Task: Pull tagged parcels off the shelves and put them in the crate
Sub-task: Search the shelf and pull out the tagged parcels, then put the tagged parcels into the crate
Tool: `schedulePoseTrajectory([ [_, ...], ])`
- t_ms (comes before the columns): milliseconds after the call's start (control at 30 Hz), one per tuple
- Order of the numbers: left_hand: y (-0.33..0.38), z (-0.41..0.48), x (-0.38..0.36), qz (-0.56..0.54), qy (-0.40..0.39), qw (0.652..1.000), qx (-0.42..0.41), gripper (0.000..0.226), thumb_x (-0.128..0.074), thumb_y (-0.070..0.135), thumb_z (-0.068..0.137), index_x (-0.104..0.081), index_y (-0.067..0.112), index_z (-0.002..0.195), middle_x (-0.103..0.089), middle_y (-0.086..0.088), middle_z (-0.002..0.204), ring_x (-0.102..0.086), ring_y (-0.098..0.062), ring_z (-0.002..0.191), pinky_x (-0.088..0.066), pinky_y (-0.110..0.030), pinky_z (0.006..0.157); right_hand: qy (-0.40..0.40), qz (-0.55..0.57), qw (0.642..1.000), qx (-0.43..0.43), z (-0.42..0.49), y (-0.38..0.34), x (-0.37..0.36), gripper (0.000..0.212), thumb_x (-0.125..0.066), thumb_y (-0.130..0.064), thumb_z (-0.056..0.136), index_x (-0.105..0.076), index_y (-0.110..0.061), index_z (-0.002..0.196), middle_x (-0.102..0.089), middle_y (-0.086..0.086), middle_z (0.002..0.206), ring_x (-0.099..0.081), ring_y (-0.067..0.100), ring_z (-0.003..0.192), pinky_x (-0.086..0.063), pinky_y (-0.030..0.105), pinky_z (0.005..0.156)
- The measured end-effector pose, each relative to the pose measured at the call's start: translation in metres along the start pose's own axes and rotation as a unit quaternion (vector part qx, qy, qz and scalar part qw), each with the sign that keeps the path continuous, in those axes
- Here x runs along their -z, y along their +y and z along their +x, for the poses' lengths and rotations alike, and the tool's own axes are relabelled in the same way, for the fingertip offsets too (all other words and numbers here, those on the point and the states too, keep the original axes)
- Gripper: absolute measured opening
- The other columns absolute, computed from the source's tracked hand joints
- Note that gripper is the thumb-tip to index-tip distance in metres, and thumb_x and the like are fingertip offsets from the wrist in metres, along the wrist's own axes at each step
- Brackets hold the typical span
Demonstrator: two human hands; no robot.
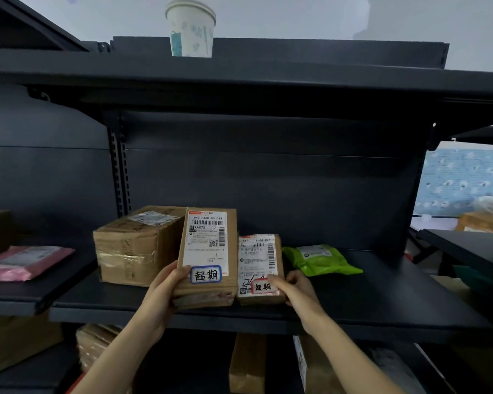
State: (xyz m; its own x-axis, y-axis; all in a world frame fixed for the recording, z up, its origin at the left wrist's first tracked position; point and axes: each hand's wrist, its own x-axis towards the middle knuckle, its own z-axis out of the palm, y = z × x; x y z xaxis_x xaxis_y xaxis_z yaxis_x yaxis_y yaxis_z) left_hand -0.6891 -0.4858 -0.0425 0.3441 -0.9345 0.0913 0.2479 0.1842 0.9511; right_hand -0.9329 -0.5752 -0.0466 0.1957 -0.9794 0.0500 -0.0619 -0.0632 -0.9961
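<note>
Two tagged cardboard parcels lie side by side at the front of the dark shelf (382,302). The taller parcel (208,251) carries a blue-bordered handwritten tag; my left hand (165,288) grips its lower left corner, thumb on top near the tag. The smaller parcel (261,268) has a red-bordered tag; my right hand (299,285) holds its lower right corner, thumb on the tag. No crate is in view.
A large taped box (134,245) sits left of the held parcels, a green soft pack (320,258) to their right, a pink mailer (26,261) on the left shelf. A paper cup (191,28) stands on the top shelf. More boxes fill the shelf below.
</note>
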Motion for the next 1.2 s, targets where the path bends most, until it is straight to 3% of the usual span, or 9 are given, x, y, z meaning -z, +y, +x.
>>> schedulePoseTrajectory([
  [100,0.002,-0.004,0.000,-0.001,0.015,1.000,-0.010,0.064,-0.072,0.041,0.055,-0.062,0.018,0.113,-0.075,-0.007,0.097,-0.067,-0.027,0.094,-0.051,-0.037,0.071,0.005,-0.020,0.999,0.037,-0.005,-0.003,0.002,0.040,-0.076,-0.033,0.072,-0.049,-0.009,0.091,-0.069,0.003,0.090,-0.066,0.011,0.080,-0.044,0.019,0.061],
  [233,0.007,-0.011,-0.001,-0.009,0.032,0.999,-0.024,0.057,-0.068,0.036,0.063,-0.060,0.019,0.117,-0.074,-0.009,0.101,-0.066,-0.027,0.096,-0.051,-0.037,0.072,0.005,-0.040,0.995,0.092,-0.008,-0.017,0.005,0.038,-0.077,-0.030,0.071,-0.045,-0.023,0.091,-0.062,-0.003,0.096,-0.061,0.010,0.088,-0.045,0.019,0.067],
  [400,0.016,-0.020,0.002,-0.010,0.050,0.997,-0.054,0.046,-0.065,0.027,0.072,-0.060,0.017,0.117,-0.076,-0.006,0.094,-0.069,-0.022,0.087,-0.051,-0.033,0.070,-0.015,-0.007,0.990,0.139,-0.009,-0.028,0.002,0.049,-0.078,-0.023,0.071,-0.045,-0.028,0.107,-0.061,-0.010,0.105,-0.058,0.002,0.096,-0.046,0.013,0.067],
  [600,0.028,-0.043,0.026,-0.008,0.084,0.994,-0.068,0.069,-0.070,0.036,0.060,-0.054,0.017,0.125,-0.073,-0.011,0.104,-0.070,-0.024,0.089,-0.051,-0.033,0.070,-0.048,0.015,0.983,0.178,-0.014,-0.036,-0.026,0.042,-0.077,-0.025,0.071,-0.047,-0.038,0.096,-0.060,-0.014,0.104,-0.058,-0.001,0.095,-0.045,0.013,0.066],
  [733,0.039,-0.061,0.057,-0.009,0.116,0.991,-0.072,0.081,-0.073,0.039,0.057,-0.049,0.015,0.131,-0.072,-0.012,0.108,-0.068,-0.028,0.097,-0.051,-0.039,0.079,-0.093,0.025,0.980,0.175,-0.020,-0.040,-0.059,0.044,-0.077,-0.031,0.071,-0.045,-0.041,0.100,-0.059,-0.017,0.105,-0.058,-0.005,0.092,-0.047,0.008,0.059],
  [800,0.047,-0.073,0.074,-0.013,0.131,0.988,-0.077,0.080,-0.074,0.038,0.055,-0.051,0.015,0.129,-0.073,-0.010,0.105,-0.070,-0.026,0.094,-0.054,-0.036,0.075,-0.115,0.032,0.978,0.173,-0.026,-0.042,-0.081,0.042,-0.076,-0.033,0.070,-0.046,-0.043,0.098,-0.057,-0.019,0.103,-0.056,-0.006,0.091,-0.046,0.007,0.058],
  [900,0.058,-0.095,0.103,-0.018,0.163,0.983,-0.087,0.072,-0.071,0.035,0.059,-0.052,0.015,0.126,-0.075,-0.009,0.100,-0.072,-0.023,0.087,-0.056,-0.031,0.066,-0.152,0.041,0.973,0.171,-0.039,-0.044,-0.119,0.042,-0.075,-0.036,0.071,-0.046,-0.044,0.099,-0.056,-0.021,0.105,-0.053,-0.006,0.095,-0.040,0.011,0.067],
  [1067,0.080,-0.140,0.164,-0.016,0.215,0.972,-0.095,0.068,-0.069,0.035,0.061,-0.053,0.015,0.124,-0.073,-0.012,0.104,-0.069,-0.026,0.091,-0.053,-0.034,0.069,-0.199,0.061,0.964,0.168,-0.068,-0.049,-0.195,0.046,-0.074,-0.030,0.074,-0.047,-0.033,0.110,-0.060,-0.016,0.105,-0.055,-0.004,0.094,-0.040,0.014,0.068],
  [1200,0.104,-0.179,0.220,-0.010,0.249,0.963,-0.106,0.063,-0.067,0.031,0.065,-0.053,0.012,0.123,-0.074,-0.012,0.099,-0.070,-0.026,0.086,-0.053,-0.034,0.068,-0.243,0.085,0.952,0.163,-0.101,-0.052,-0.260,0.040,-0.075,-0.029,0.072,-0.051,-0.036,0.103,-0.061,-0.015,0.105,-0.057,0.000,0.098,-0.044,0.019,0.074],
])
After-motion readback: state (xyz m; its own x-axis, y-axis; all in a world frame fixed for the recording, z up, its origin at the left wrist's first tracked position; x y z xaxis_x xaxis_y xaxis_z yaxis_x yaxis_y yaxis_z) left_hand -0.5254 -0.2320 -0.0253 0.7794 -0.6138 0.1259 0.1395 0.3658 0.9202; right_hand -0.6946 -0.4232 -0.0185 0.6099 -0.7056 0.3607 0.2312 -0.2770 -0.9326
